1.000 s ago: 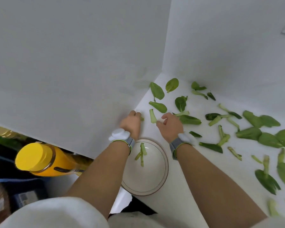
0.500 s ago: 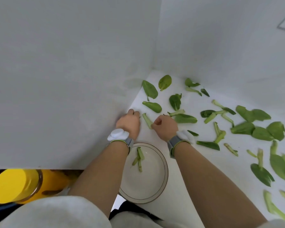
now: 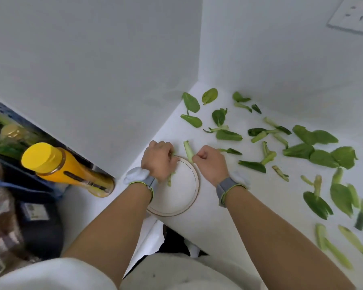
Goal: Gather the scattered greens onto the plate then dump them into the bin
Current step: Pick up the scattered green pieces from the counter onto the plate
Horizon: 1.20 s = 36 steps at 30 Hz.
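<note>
White walls meet in a corner above a white countertop (image 3: 228,216), where the scattered greens (image 3: 314,155) lie spread from the corner out toward the right edge of the view: dark flat leaves, pale green stalk pieces and a few blurred stems at the lower right. Near the left end of the countertop, just beside the side wall, sits a round white plate with a thin brown rim line (image 3: 189,197). The person's left hand (image 3: 158,161) hovers over the far left part of the plate with its fingers curled downward around small green scraps (image 3: 169,181), one thin piece showing below the palm against the plate's surface; how firmly it grips them cannot be told. The right hand (image 3: 211,163) is at the plate's far right rim, closed into a loose fist with thumb and fingers pinching the lower end of a pale green stalk piece (image 3: 188,150), which sticks up and away from the hand over the plate's far edge. Both wrists carry grey bands with lime edging, the left wristband (image 3: 142,181) and the right wristband (image 3: 228,186). Beyond the countertop's left end, lower down, a yellow bottle with a yellow cap (image 3: 59,164) lies tilted among dark blurred items. High on the right wall a white socket plate (image 3: 353,15) is partly in view.
</note>
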Motion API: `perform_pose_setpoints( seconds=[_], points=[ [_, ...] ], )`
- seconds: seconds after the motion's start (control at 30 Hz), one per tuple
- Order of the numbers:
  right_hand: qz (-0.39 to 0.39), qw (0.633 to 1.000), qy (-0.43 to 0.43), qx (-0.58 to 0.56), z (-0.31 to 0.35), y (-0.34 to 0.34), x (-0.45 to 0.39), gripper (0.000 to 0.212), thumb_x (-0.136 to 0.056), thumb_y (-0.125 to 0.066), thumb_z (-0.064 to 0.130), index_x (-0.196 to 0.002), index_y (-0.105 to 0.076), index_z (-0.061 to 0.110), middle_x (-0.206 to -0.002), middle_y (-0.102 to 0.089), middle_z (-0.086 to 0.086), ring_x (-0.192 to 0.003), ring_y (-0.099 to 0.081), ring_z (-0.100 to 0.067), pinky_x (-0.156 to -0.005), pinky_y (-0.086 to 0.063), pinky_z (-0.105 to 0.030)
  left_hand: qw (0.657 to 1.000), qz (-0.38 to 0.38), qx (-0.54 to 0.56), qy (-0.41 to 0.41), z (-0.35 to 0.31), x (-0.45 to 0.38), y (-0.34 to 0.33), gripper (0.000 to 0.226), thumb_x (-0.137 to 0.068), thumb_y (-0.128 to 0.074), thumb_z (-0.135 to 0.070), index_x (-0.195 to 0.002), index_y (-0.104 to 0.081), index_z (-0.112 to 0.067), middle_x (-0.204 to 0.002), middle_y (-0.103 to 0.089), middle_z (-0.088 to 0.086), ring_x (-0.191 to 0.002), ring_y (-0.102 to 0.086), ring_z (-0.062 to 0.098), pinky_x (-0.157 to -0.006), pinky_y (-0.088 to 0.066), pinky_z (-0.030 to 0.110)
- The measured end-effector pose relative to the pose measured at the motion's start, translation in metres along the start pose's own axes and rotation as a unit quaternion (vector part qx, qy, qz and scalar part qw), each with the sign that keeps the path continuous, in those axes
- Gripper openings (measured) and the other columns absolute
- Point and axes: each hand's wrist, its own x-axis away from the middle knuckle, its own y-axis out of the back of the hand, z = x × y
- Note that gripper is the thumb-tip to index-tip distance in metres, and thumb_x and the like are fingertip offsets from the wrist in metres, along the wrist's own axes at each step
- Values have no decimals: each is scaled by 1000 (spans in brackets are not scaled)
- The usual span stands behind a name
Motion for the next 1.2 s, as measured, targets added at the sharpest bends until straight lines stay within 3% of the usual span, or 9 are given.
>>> perform_pose_setpoints(
  seconds=[0.17,0.37,0.57,0.63,0.73,0.87,0.97,1.1,1.2],
  points=[
    [15,1000,18,-7,-7,-6,26,12,-76,-62,25,-69,-57,17,-59,-56,9,-58,-52,-9,-58,-43,-28,996,-45,-5,80,-4,33,1,9,-84,-55,-29,-89,-59,-22,-75,-62,-7,-87,-48,22,-75,-42,34],
    [28,999,31,18,-10,-18,38,23,-81,-55,33,-63,-57,18,-58,-58,6,-63,-56,-15,-57,-42,-27,991,-15,-61,121,-10,59,0,22,-88,-52,-34,-107,-58,-25,-89,-68,-6,-94,-54,24,-83,-44,36],
    [-11,989,95,117,-31,0,34,36,-86,-48,36,-55,-42,18,-52,-49,4,-52,-47,-15,-51,-39,-30,994,-23,-44,97,-15,60,6,13,-90,-48,-26,-87,-59,-21,-85,-63,-3,-85,-54,26,-77,-44,38],
    [-73,980,91,159,-46,23,24,33,-89,-50,33,-60,-42,22,-66,-50,7,-59,-46,-16,-55,-32,-28,997,-18,-32,73,-25,53,6,12,-90,-48,-25,-84,-58,-20,-80,-62,-4,-83,-52,25,-77,-43,37],
    [-164,967,54,187,-77,61,14,8,-90,-54,25,-89,-58,19,-100,-53,-1,-67,-45,-15,-61,-35,-26,999,-21,-10,46,-46,42,2,12,-90,-50,-22,-83,-59,-17,-78,-63,-2,-82,-51,25,-78,-43,38],
    [-164,949,31,268,-109,97,18,35,-87,-57,23,-121,-58,19,-127,-50,-3,-80,-58,-25,-65,-43,-29,1000,-20,14,-12,-76,24,-8,12,-89,-51,-17,-92,-63,-16,-86,-66,-2,-89,-51,26,-79,-43,37],
    [-152,932,28,326,-119,101,27,29,-84,-61,24,-111,-63,15,-111,-58,-8,-92,-56,-28,-75,-48,-35,998,23,8,-63,-99,9,-17,20,-91,-52,-23,-106,-65,-20,-97,-66,-5,-98,-50,24,-84,-43,36],
    [-188,921,68,333,-120,99,38,15,-72,-71,21,-80,-65,10,-84,-58,-10,-78,-54,-30,-74,-52,-40,986,113,-67,-105,-121,-12,-33,35,-93,-52,-33,-126,-57,-23,-123,-57,-4,-115,-44,25,-92,-43,36],
    [-185,932,68,303,-118,97,44,12,-71,-72,19,-75,-63,11,-82,-55,-9,-81,-52,-30,-76,-52,-42,972,151,-119,-133,-126,-28,-45,46,-92,-52,-35,-136,-49,-22,-135,-48,-2,-120,-40,27,-93,-44,37]
  ],
)
